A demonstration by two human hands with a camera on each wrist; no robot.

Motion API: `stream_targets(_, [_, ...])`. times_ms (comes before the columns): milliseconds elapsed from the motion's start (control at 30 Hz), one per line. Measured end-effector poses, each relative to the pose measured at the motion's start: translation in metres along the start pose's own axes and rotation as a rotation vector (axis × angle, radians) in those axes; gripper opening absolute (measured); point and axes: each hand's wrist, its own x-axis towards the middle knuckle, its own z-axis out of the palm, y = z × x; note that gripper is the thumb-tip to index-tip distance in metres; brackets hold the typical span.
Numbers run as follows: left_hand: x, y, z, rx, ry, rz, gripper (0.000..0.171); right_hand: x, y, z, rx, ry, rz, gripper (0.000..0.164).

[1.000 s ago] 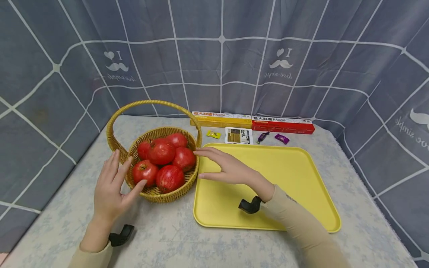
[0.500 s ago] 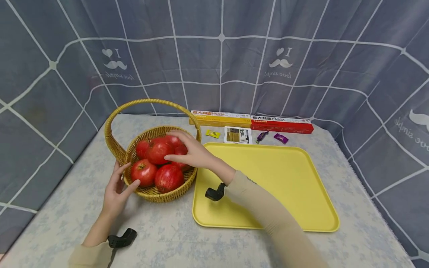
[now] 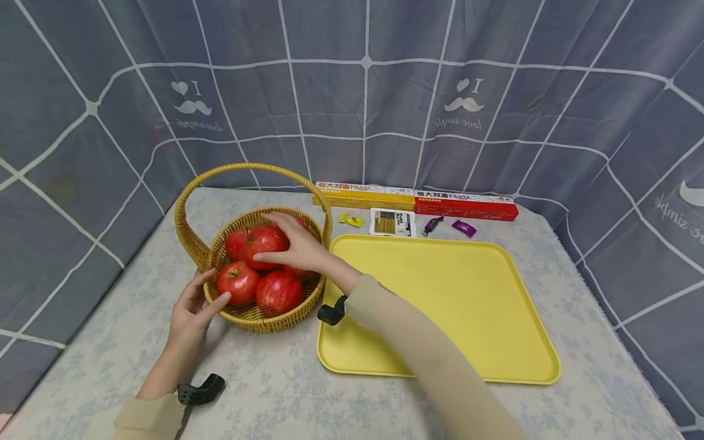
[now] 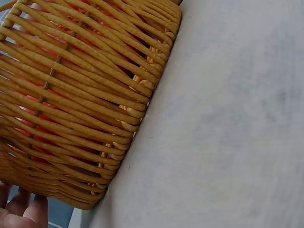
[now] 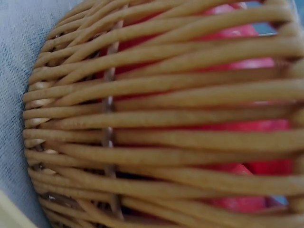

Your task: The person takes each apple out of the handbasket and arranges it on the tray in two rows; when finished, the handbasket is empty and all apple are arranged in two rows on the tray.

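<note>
While the left hand [image 3: 189, 315] curls round the left side of the wicker basket [image 3: 264, 326], thumb at its rim, the right hand [image 3: 304, 247] spans the uppermost red apple [image 3: 258, 241], thumb nearer, fingers beyond; whether it pinches the fruit, I cannot tell. That apple sits among other apples [image 3: 279, 294] inside the basket. Just right lies a yellow tray [image 3: 451, 305]; behind it, a red pasta box [image 3: 467, 209].

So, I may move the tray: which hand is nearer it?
Right: the right hand is over the apples, left of the tray; the left hand is farther, by the left side of the basket.
</note>
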Motion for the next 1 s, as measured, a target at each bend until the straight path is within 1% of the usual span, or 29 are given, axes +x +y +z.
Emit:
stream_targets(100, [0.001,0.000,0.000,-0.001,0.003,-0.008,0.058,0.003,0.002,0.004,-0.020,-0.004,0.002,0.084])
stream_targets(267, [0.001,0.000,0.000,0.026,0.018,-0.037,0.059,0.004,0.004,0.009,-0.090,-0.001,0.004,0.089])
stream_targets(333, [0.001,0.000,0.000,0.034,0.022,-0.048,0.061,0.003,0.003,0.010,-0.107,0.003,0.004,0.088])
stream_targets(433, [0.001,0.000,0.000,0.029,0.021,-0.046,0.063,0.002,0.003,0.011,-0.107,0.026,-0.005,0.084])
stream_targets(567, [0.001,0.001,0.000,0.023,0.017,-0.046,0.064,-0.001,0.005,0.013,-0.054,0.059,-0.027,0.081])
stream_targets(733, [0.000,0.002,0.000,0.025,0.025,-0.059,0.064,-0.009,0.004,0.013,0.032,0.088,-0.059,0.086])
stream_targets(867, [0.001,0.002,-0.002,0.030,0.028,-0.064,0.065,-0.020,-0.002,0.009,0.093,0.099,-0.092,0.087])
stream_targets(1000, [0.001,0.002,-0.002,0.019,0.027,-0.066,0.065,-0.036,-0.009,0.000,0.182,0.084,-0.088,0.084])
